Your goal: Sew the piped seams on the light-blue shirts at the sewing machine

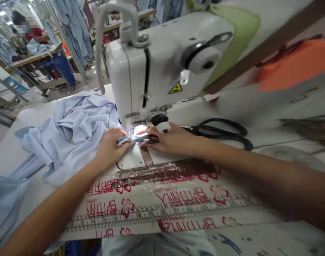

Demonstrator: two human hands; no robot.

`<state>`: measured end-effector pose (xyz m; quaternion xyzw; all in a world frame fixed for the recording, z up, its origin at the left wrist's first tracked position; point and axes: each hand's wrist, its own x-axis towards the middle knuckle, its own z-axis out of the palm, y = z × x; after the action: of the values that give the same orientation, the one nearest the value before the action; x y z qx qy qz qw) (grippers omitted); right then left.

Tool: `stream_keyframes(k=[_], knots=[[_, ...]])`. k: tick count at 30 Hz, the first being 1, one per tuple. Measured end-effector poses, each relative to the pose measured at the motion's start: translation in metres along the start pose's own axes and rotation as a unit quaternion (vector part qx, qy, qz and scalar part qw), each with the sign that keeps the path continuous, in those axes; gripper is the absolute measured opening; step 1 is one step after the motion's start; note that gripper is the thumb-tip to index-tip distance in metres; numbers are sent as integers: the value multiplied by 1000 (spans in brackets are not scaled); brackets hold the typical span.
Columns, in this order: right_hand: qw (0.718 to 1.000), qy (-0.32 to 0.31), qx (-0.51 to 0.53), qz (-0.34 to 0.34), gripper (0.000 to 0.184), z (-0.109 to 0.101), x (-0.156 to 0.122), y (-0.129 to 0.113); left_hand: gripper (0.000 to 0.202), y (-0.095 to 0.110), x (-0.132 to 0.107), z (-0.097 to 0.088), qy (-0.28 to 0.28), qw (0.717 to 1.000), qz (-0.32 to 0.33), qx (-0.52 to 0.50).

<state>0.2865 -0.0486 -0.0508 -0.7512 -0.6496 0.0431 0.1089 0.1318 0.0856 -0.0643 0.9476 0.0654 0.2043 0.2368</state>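
Clock is centred on the needle zone, 12 at top of view. Sewing machine [157, 60] fills 12 to 1, lamp lit over the needle plate [127, 160]. Blue fabric strip [121, 140] sits at centre, right by the presser-foot area.

Left hand [111, 144] at 8, just beside the foot: fingers closed, pinching the strip. Right hand [173, 139] at 3, fingers bent in close to the strip's other end. Can't tell if it's gripping: fingertips partly hidden by glare and a dark pointed metal piece [151, 139]. Unclear if that's part of the scissors.

Scissors [205, 131], black handles, at 3, lying on the bench [10, 153] beyond the right wrist. Light blue fabric [79, 122] heaped and rumpled at 9, near the left hand. More blue cloth [6, 202] at 8, bench edge.

Ruler strip [148, 215] at 6, among red-printed tape [183, 197]. Orange cloth [298, 64] at 2, blurred. Another person [38, 33] at 10, well apart, at another bench [34, 58].
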Motion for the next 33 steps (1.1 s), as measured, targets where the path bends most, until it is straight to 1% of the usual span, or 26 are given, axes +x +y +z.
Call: stream_keyframes(k=[3,4,8,9,11,13,16,19,23,25,27,29,31,33], knots=[[1000,-17,-8,17,26,6,2,-5,3,-4,6,-4,-17,998,-38,-44],[1000,-14,-5,14,26,7,1,-4,2,-4,7,-6,-22,997,-52,-56],[997,22,56,-43,23,6,-5,3,4,-2,7,-8,-37,993,-86,-78],[996,33,66,-47,23,6,-6,4,5,-2,6,-9,-37,992,-87,-80],[997,46,59,-31,26,7,-7,3,5,-1,6,-8,-38,992,-85,-80],[999,38,31,-5,28,8,-4,-3,4,-2,6,-8,-37,993,-76,-76],[1000,19,-7,20,24,9,-1,-11,7,-3,6,-9,-41,995,-58,-69],[999,47,0,8,24,9,-3,-11,9,-3,5,-9,-41,996,-52,-59],[995,85,49,-5,30,10,-8,-8,8,-4,4,-8,-35,998,-38,-36],[996,77,52,2,28,10,-7,-10,9,-5,4,-6,-31,999,-13,-22],[998,52,36,8,19,10,-4,-13,9,-6,4,-6,-21,1000,22,0],[999,31,23,8,15,9,-2,-16,10,-4,4,-5,-14,998,60,27],[999,25,20,4,15,8,-1,-17,16,-2,4,-5,-13,995,88,50],[1000,27,13,7,13,8,-1,-17,23,2,3,-6,-21,993,101,61]])
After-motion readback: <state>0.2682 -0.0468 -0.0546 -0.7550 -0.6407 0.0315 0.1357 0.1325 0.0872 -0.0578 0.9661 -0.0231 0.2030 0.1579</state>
